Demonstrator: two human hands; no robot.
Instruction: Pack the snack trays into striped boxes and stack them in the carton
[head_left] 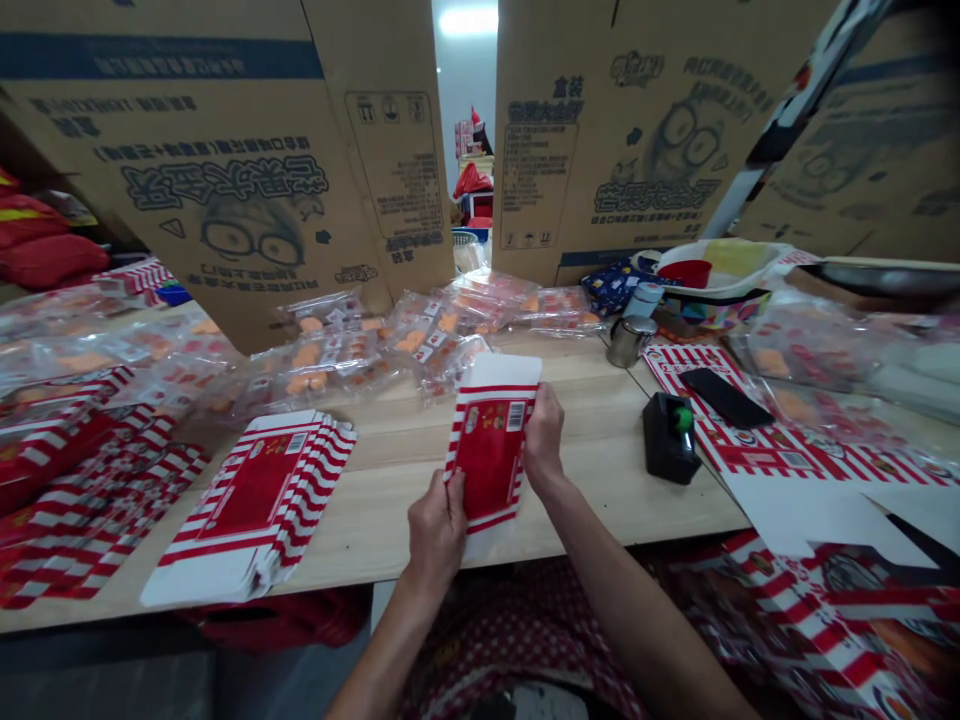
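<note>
A red-and-white striped carton [489, 470] with a barcode and white end flaps is held up over the front edge of the table. My left hand [439, 525] grips its lower left side, fingers closed. On its right side, higher up, my right hand [545, 437] is closed around the edge. The fingers behind the carton are hidden. To the left lies a fanned stack of flat striped cartons [251, 485]. Behind the carton, clear plastic packets with small orange items [420, 330] are heaped along the table.
A black tape dispenser [670, 438] and a metal canister [630, 340] stand right of my hands. A black phone-like object [726, 397] rests on striped sheets [795, 450]. Large cardboard boxes [247, 150] wall the back. More striped cartons [90, 490] pile up far left.
</note>
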